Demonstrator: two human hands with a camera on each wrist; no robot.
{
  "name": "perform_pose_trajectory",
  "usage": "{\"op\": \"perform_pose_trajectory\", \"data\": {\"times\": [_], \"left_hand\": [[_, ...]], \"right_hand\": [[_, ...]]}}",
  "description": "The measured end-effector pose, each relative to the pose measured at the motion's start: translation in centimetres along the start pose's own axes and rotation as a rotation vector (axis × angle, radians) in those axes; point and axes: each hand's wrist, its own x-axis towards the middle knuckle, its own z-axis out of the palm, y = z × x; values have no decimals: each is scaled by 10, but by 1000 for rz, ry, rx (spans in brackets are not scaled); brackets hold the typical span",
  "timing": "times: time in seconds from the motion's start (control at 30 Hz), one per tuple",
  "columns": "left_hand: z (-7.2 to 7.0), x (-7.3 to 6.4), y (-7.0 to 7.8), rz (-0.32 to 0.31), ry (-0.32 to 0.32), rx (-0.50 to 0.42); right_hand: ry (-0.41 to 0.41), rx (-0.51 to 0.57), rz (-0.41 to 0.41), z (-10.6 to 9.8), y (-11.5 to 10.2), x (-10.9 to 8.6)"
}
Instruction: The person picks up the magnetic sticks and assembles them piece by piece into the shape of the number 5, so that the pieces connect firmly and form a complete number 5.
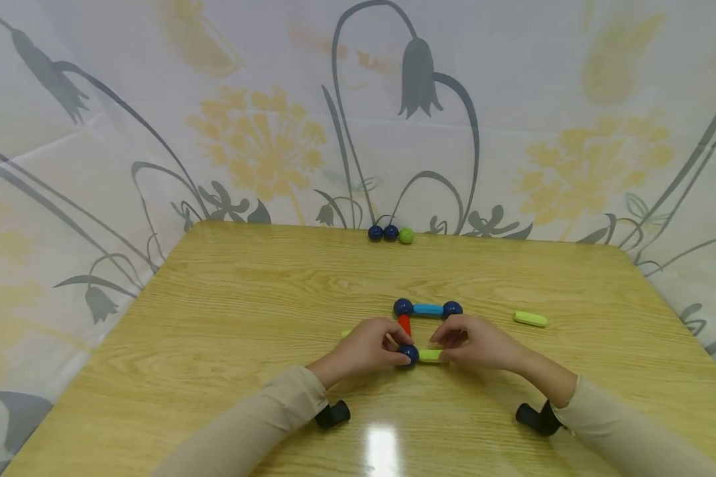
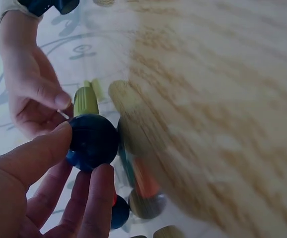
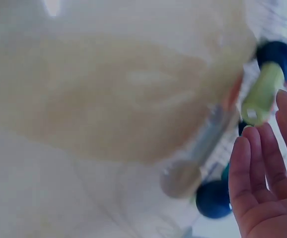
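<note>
My left hand [image 1: 365, 346] pinches a dark blue ball [image 2: 92, 142] between thumb and fingers at the near corner of a small magnetic ball-and-rod build. From that ball a lime green rod [image 1: 430, 356] points right, and a red rod [image 1: 404, 324] runs back to another dark blue ball [image 1: 402, 307]. A light blue rod [image 1: 427, 309] links that one to a third dark blue ball [image 1: 452, 309], partly behind my right hand [image 1: 483, 341]. The right thumb is at the lime rod's free end [image 3: 253, 115], with the other fingers spread loosely apart from it.
A loose lime green rod [image 1: 531, 319] lies to the right on the wooden table [image 1: 244, 285]. Another lime green piece [image 1: 345, 334] shows partly behind my left hand. Two dark blue balls [image 1: 383, 232] and a green ball [image 1: 406, 235] sit along the back edge, against a floral cloth [image 1: 274, 165].
</note>
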Motion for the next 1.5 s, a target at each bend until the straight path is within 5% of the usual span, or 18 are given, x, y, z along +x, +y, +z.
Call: {"op": "perform_pose_trajectory", "data": {"times": [0.57, 1.07, 1.5], "left_hand": [[1, 2, -2, -14, -19, -17], [1, 1, 0, -36, -15, -14], [2, 1, -2, -46, -5, -37]], "right_hand": [[105, -28, 81, -67, 12, 74], [81, -110, 111, -77, 41, 142], [12, -177, 147, -78, 57, 160]]}}
